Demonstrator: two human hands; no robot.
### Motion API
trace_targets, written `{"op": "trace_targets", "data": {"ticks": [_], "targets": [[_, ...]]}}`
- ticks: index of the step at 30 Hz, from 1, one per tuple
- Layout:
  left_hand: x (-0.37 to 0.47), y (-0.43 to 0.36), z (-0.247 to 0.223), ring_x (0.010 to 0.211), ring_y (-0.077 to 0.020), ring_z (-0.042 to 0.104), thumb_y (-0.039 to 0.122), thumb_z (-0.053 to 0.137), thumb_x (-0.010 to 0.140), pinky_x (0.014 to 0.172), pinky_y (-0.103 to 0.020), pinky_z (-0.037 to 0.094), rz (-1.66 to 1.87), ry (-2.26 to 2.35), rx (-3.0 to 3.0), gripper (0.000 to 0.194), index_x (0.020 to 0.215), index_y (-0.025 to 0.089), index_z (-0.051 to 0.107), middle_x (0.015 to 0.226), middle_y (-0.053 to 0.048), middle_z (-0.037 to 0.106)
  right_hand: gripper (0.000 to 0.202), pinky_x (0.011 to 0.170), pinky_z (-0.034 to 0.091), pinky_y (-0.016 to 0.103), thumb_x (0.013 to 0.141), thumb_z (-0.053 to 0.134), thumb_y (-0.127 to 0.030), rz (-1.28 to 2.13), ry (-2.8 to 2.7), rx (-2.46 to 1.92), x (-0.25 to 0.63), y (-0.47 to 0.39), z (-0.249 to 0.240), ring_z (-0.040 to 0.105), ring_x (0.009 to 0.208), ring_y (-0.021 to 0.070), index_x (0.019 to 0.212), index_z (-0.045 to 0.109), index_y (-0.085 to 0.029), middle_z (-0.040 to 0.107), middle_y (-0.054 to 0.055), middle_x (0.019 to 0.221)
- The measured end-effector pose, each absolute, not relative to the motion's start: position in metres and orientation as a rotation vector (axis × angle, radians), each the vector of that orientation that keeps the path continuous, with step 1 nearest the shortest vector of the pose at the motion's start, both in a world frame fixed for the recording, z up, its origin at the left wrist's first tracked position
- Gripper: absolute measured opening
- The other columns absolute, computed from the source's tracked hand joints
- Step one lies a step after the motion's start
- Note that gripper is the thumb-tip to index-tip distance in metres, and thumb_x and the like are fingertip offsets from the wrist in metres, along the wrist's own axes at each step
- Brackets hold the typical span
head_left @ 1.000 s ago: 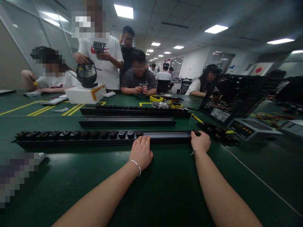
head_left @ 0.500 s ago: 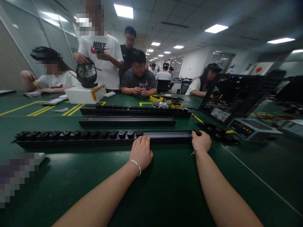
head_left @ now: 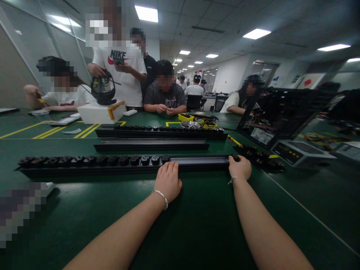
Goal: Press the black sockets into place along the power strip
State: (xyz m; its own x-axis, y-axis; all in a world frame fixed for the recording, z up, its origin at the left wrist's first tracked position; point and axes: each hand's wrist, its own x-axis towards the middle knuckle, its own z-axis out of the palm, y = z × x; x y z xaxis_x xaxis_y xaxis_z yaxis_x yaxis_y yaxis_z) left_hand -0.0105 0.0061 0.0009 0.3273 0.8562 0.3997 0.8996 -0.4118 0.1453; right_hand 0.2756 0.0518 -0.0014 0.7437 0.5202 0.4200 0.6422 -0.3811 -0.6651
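Note:
A long black rail [head_left: 84, 171] lies across the table in front of me. Round-topped black modules [head_left: 134, 160] fill its left and middle stretch in a row. Bare grey channel [head_left: 199, 160] shows on its right stretch. My left hand [head_left: 168, 180] grips the rail's near wall beside the last module in the row, fingers over the top edge. At the rail's right end, my right hand [head_left: 240, 167] is closed round a small black module [head_left: 235, 158], mostly hidden by the fingers. I cannot tell whether that module touches the channel.
Behind the rail lie another bare rail [head_left: 152, 144] and a filled one [head_left: 163, 132]. Loose black modules [head_left: 261, 157], a power supply unit [head_left: 300, 153] and an open computer case [head_left: 281, 116] stand on the right. A white box [head_left: 98, 112] and several people are across the table.
My right hand has shifted very slightly right with the small black module. My left hand stays on the rail. A standing person at the back has moved left.

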Motion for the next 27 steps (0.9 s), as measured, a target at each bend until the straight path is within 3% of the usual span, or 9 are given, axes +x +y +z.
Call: {"op": "trace_targets", "data": {"ticks": [8,20,27], "targets": [[-0.0102,0.0062,0.0001,0.122,-0.0248,0.037,0.025,0.048,0.077,0.103,-0.038,0.028,-0.637,-1.638,-2.461,0.055,0.130,0.014,0.040,0.130,-0.009,0.049,0.037,0.087,0.039,0.037,0.071,0.055,-0.038,-0.183,-0.885,-2.036,0.2781,0.0526,-0.0013,0.051,0.096,0.0258,0.095,0.066,-0.011,0.059,0.014,0.098],[-0.0097,0.0046,0.0043,0.124,-0.0243,0.036,0.024,0.047,0.078,0.104,-0.039,0.027,-0.611,-1.685,-2.492,0.055,0.131,0.016,0.039,0.131,-0.009,0.048,0.036,0.080,0.042,0.037,0.071,0.055,-0.041,-0.190,-0.860,-2.041,0.2827,0.0545,-0.0037,0.054,0.085,0.0238,0.091,0.067,-0.013,0.059,0.012,0.090],[-0.0094,0.0049,0.0028,0.123,-0.0242,0.036,0.024,0.047,0.077,0.104,-0.039,0.028,-0.629,-1.680,-2.478,0.055,0.131,0.015,0.040,0.130,-0.009,0.049,0.040,0.082,0.042,0.038,0.072,0.055,-0.042,-0.163,-0.837,-2.094,0.2800,0.0520,0.0009,0.054,0.089,0.0253,0.098,0.067,-0.013,0.059,0.014,0.100]]}}
